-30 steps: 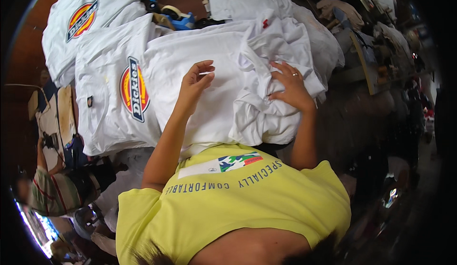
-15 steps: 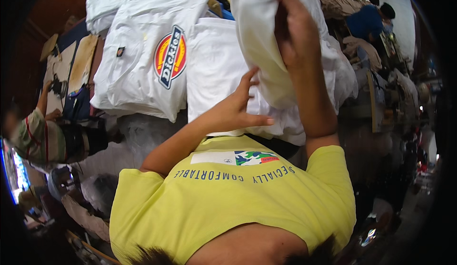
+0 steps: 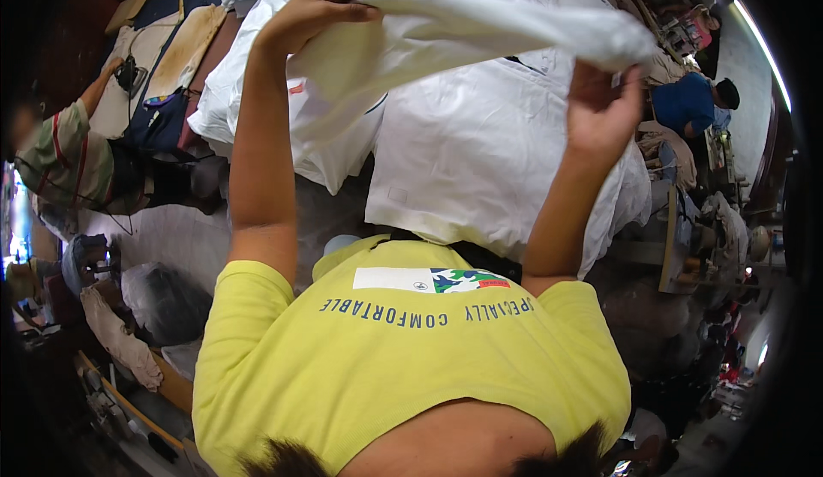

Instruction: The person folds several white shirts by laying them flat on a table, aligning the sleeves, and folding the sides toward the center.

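Note:
A white T-shirt is held up and stretched sideways between my two hands, its far end blurred by motion. My left hand pinches its upper left edge, fingers closed over the cloth. At the other end, my right hand is raised with bent fingers gripping the fabric; part of the grip is hidden behind it. Below the lifted shirt lies a flat layer of white T-shirts, spread in front of my body. Left of that layer, more folded white T-shirts are partly covered by the raised cloth.
A person in a striped shirt works at an ironing board on the left. Another person in blue sits at the far right, near sewing equipment. A dark plastic bag stands at lower left.
My left hand has gone up and left from the pile and now grips the shirt. My right hand has come lower and right, and the cloth is drawn out sideways between them.

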A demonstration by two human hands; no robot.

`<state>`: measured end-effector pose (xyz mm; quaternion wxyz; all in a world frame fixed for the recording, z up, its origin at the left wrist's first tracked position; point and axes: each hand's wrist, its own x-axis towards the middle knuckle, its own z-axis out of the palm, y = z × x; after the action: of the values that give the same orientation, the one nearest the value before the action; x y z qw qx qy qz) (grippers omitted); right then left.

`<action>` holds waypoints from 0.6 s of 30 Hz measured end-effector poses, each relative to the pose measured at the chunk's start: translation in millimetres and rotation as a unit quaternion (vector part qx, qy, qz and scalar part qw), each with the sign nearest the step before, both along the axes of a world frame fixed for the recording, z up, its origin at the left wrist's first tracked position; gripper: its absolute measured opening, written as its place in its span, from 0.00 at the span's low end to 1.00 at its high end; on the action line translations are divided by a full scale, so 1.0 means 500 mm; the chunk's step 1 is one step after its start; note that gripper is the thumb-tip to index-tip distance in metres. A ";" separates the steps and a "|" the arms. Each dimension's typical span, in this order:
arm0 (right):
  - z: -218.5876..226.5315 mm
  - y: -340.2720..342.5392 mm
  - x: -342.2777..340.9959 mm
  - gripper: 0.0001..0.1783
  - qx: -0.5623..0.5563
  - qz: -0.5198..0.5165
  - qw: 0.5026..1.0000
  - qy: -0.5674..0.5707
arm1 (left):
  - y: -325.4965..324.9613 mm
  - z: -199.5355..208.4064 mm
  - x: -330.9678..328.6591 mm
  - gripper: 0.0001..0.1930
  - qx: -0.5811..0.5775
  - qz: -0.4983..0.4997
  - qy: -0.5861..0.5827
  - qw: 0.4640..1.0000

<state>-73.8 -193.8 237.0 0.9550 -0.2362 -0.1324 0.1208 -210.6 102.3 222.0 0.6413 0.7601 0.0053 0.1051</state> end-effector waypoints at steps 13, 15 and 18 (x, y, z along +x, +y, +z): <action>-0.332 -0.144 0.023 0.32 -0.443 0.074 0.891 0.060 | -0.170 -0.562 -0.254 0.33 -0.205 0.445 0.172 0.855; -0.327 -0.127 0.036 0.32 -0.478 0.085 0.872 0.057 | -0.185 -0.567 -0.254 0.33 -0.186 0.465 0.176 0.847; -0.319 -0.123 0.065 0.27 -0.479 0.121 0.865 0.087 | -0.167 -0.639 -0.272 0.27 -0.006 0.551 0.182 0.814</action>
<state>-41.0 -255.0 77.6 0.7099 -0.6355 -0.0016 0.3038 -346.4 18.6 -97.4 0.4679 0.6315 0.5406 0.3001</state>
